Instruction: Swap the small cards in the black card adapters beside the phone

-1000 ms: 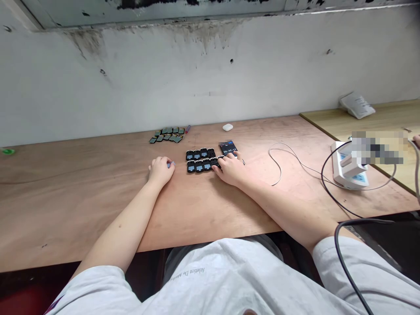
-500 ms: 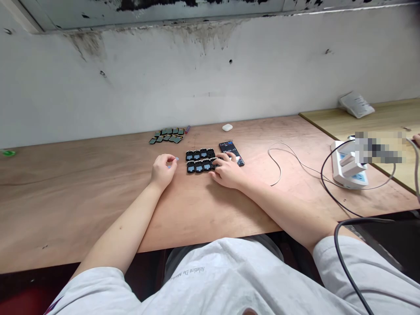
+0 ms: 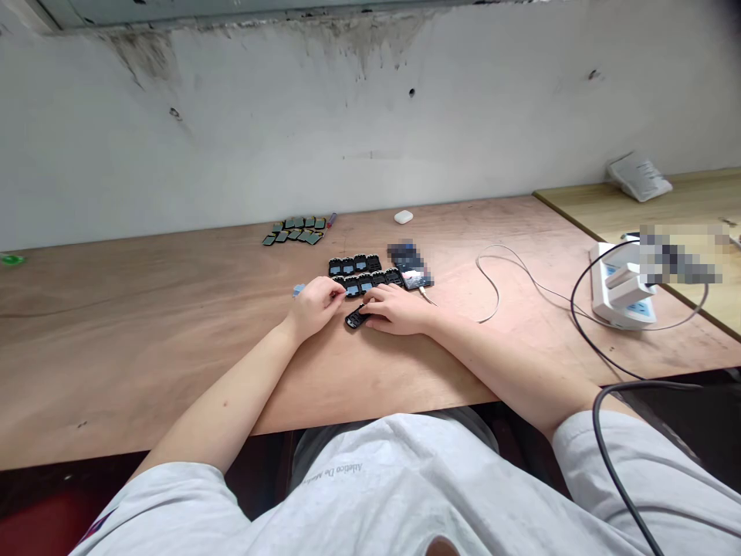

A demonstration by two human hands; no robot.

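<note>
My right hand [image 3: 399, 309] grips a small black plastic housing [image 3: 354, 317] by its right end, close to the table's middle. To its left, my left hand [image 3: 316, 306] has thumb and forefinger pinched together; whatever lies between the tips is too small to make out. A light-blue pad piece [image 3: 299, 290] shows just beyond the left hand's knuckles. Behind both hands lie two rows of black housings, the back row [image 3: 373, 263] and the front row [image 3: 394, 276]. Several of them have light-blue pads [image 3: 366, 287] inside. My left fingers cover the left end of the front row.
A phone [image 3: 410, 266] with a cable lies right of the rows. Small dark-screened modules [image 3: 295, 234] and a screwdriver-like tool [image 3: 332, 221] are at the back left. A white earbud case [image 3: 404, 217] sits behind. A power strip [image 3: 622, 297] with cables stands at right.
My right hand has drawn one black housing out of the front row toward me. My left hand has moved right, up to that housing and the front row. The view has tilted slightly.
</note>
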